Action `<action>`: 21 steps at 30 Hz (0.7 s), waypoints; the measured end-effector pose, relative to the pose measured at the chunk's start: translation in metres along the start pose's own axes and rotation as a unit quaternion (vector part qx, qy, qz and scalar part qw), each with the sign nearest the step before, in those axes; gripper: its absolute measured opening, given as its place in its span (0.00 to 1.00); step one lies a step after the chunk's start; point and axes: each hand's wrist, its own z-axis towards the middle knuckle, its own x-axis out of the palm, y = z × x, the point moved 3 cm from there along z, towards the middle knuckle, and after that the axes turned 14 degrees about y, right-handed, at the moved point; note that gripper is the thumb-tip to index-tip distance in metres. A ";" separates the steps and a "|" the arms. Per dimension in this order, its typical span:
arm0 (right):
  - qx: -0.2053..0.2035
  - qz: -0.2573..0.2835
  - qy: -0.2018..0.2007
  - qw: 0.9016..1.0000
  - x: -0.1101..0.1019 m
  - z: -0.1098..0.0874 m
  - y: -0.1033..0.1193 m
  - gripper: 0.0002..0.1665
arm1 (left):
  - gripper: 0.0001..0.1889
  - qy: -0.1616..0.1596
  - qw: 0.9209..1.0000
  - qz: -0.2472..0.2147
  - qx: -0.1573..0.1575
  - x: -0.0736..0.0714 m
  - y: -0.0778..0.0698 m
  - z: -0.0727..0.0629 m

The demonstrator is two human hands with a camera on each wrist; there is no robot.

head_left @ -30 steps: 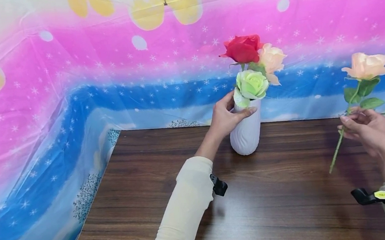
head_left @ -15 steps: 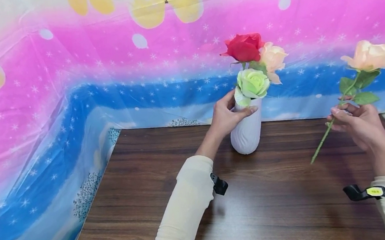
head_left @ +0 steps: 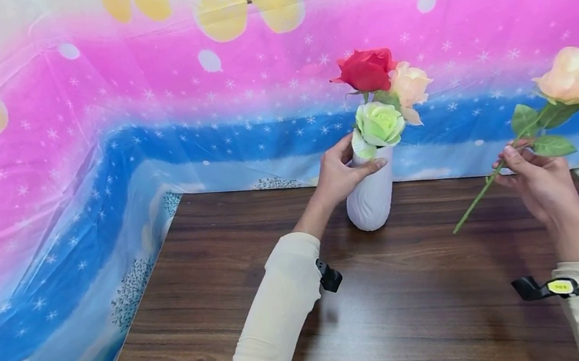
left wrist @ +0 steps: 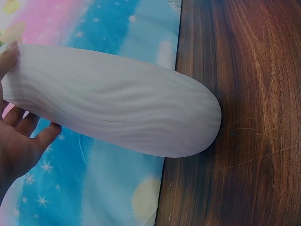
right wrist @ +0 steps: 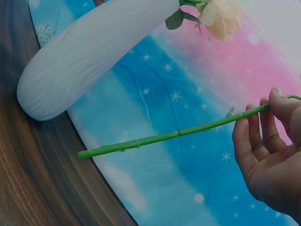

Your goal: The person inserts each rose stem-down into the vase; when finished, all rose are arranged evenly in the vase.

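A white vase point(head_left: 370, 195) with a wavy surface stands upright toward the back of the table. My left hand point(head_left: 339, 172) grips it near the rim, thumb across the front. Out of its mouth rise a red rose point(head_left: 367, 70), a green rose point(head_left: 381, 124) and a peach rose point(head_left: 410, 88). To the right, my right hand point(head_left: 543, 177) pinches the stem of another peach rose point(head_left: 575, 75) just below its leaves. That rose leans to the right in the air. In the right wrist view its bare green stem point(right wrist: 178, 133) points toward the vase's side, its lower tip free.
A dark wood-grain table point(head_left: 218, 305) lies beneath both hands. Behind it and along its left side hangs a pink and blue printed cloth point(head_left: 164, 99). Black wrist cameras sit on both sleeves.
My right hand has moved slightly left and up with the peach rose. The stem has tilted flatter, its lower tip swinging left toward the vase. My left hand and the vase stay in place.
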 end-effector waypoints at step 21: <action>-0.089 0.048 0.041 0.994 0.046 0.024 0.017 0.13 | 0.38 -0.002 1.000 0.001 -0.003 0.000 0.002 0.002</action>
